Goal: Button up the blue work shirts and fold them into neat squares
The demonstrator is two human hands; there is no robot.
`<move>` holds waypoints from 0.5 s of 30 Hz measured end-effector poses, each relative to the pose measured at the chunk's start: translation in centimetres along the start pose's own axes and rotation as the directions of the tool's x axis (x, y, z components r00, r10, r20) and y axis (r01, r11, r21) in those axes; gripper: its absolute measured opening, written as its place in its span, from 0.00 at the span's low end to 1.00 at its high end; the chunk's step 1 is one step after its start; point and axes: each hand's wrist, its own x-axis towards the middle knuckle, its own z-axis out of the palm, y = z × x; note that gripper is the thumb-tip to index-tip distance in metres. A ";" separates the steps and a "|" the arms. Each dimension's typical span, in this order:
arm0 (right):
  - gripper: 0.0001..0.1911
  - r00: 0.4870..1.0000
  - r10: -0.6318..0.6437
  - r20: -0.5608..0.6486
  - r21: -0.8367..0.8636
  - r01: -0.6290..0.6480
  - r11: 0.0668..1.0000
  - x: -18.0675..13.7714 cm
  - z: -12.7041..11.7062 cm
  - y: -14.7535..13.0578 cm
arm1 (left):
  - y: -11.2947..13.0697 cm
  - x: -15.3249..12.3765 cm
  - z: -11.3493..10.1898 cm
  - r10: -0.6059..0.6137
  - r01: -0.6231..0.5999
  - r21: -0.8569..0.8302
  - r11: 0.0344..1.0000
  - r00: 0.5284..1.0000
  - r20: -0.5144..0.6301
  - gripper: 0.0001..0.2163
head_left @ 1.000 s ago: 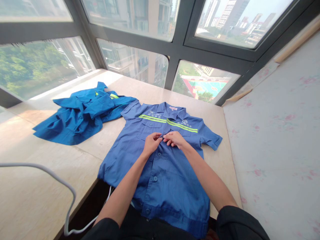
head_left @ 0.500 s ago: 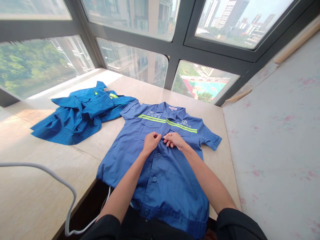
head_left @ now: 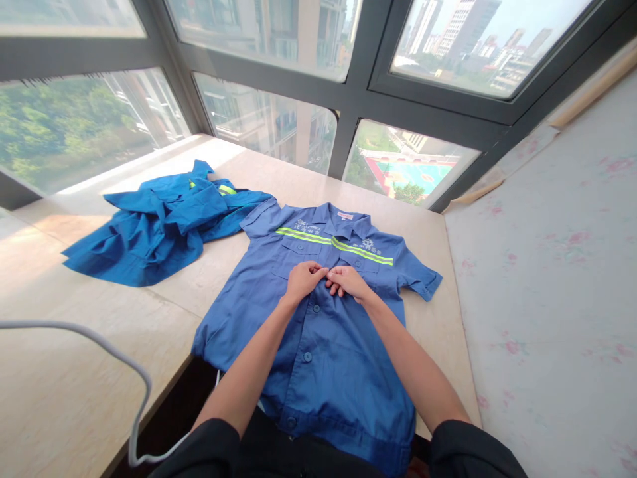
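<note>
A blue short-sleeved work shirt [head_left: 343, 358] lies front up before me, its collar toward the window and its hem hanging over the near edge. Yellow-green reflective stripes cross its chest, and buttons run down the front. My left hand [head_left: 304, 279] pinches the front placket just below the stripes. Close against it, my right hand [head_left: 348, 281] pinches the same spot, thumb and forefinger together, other fingers curled. The fingertips of both hands meet there and hide whatever button lies between them. Lower buttons show on the placket below my hands.
A second, crumpled blue garment [head_left: 164, 226] with a yellow-green stripe lies at left on the pale stone ledge [head_left: 99, 358]. A white cable [head_left: 112, 352] loops at the lower left. Windows rise behind, and a flowered wall [head_left: 542, 285] bounds the right side.
My left hand has shifted slightly right, so its fingertips now meet those of my right hand. The shirt and the crumpled garment lie as before.
</note>
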 end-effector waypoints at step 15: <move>0.07 0.997 -0.049 -0.063 -0.022 0.048 0.999 -0.4 0.7 0.2 | 0.8 -0.6 0.8 -0.150 0.147 -0.039 0.988 0.984 -0.094 0.13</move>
